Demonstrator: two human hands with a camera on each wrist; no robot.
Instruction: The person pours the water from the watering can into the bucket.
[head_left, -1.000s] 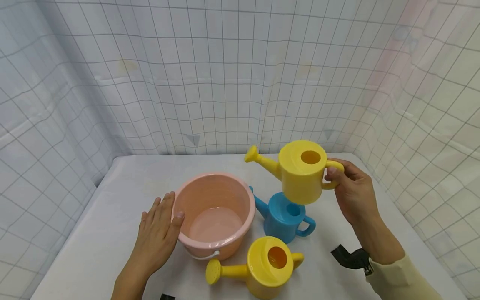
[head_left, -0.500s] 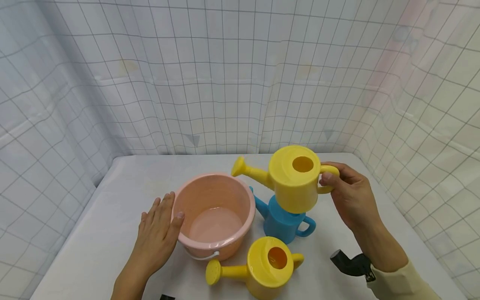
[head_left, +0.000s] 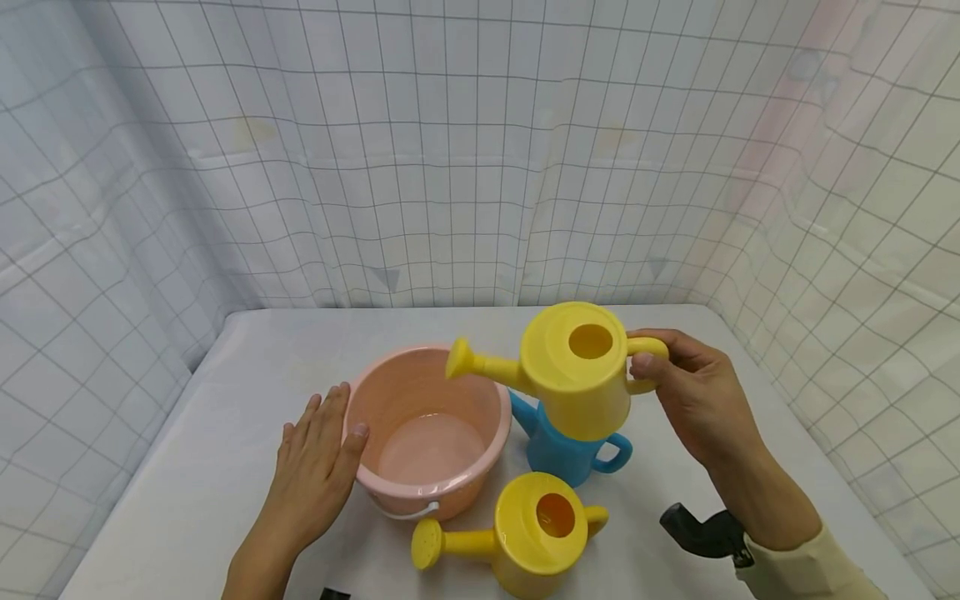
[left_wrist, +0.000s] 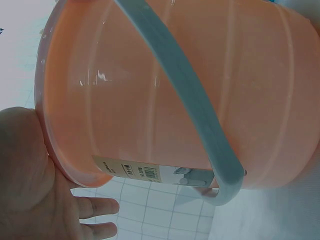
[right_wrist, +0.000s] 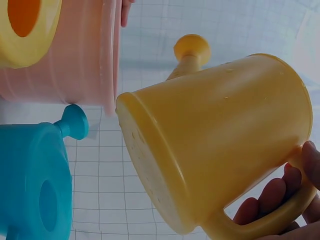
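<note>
My right hand [head_left: 693,392] grips the handle of a yellow watering can [head_left: 573,358], raised above the table, its spout over the right rim of a pink bucket [head_left: 427,479]. Drops cling to the can's base in the right wrist view. With fingers straight, my left hand [head_left: 318,471] rests against the bucket's left rim. In the left wrist view the bucket's grey handle [left_wrist: 185,95] hangs down its side by a label [left_wrist: 150,171]. A blue watering can [head_left: 558,454] stands partly hidden beneath the raised one. A second yellow watering can [head_left: 536,533] stands in front, spout leftward.
The white table [head_left: 187,467] is closed in by gridded white curtains [head_left: 450,167] at the back and sides. A black wrist mount [head_left: 701,532] sits at the right cuff. Another small black piece [head_left: 334,594] shows at the bottom edge.
My right hand has moved the held yellow watering can left and slightly down, bringing its spout over the bucket's rim. The left hand, bucket and other cans stay put.
</note>
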